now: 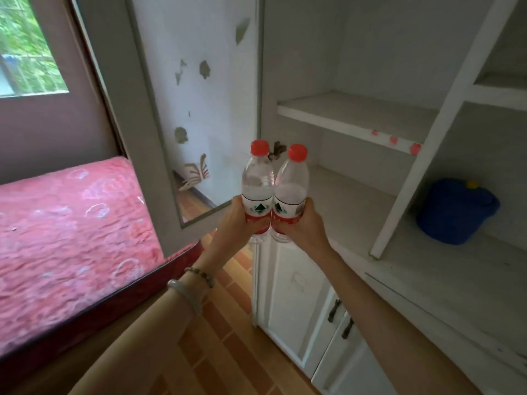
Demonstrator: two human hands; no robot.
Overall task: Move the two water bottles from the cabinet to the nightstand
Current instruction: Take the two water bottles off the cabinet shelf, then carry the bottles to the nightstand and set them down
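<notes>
Two clear water bottles with red caps and red-and-white labels stand upright side by side in the air, touching. My left hand [232,220] is wrapped around the lower part of the left bottle [256,185]. My right hand [303,225] grips the right bottle [291,189] the same way. Both are held just off the left front corner of the white cabinet [356,192], above the floor. The nightstand is out of view.
The cabinet has open white shelves and lower doors with dark handles [333,310]. A blue container [456,210] sits in a right-hand compartment. A bed with a red mattress [71,238] is on the left, under a window. Wooden floor [222,332] lies between them.
</notes>
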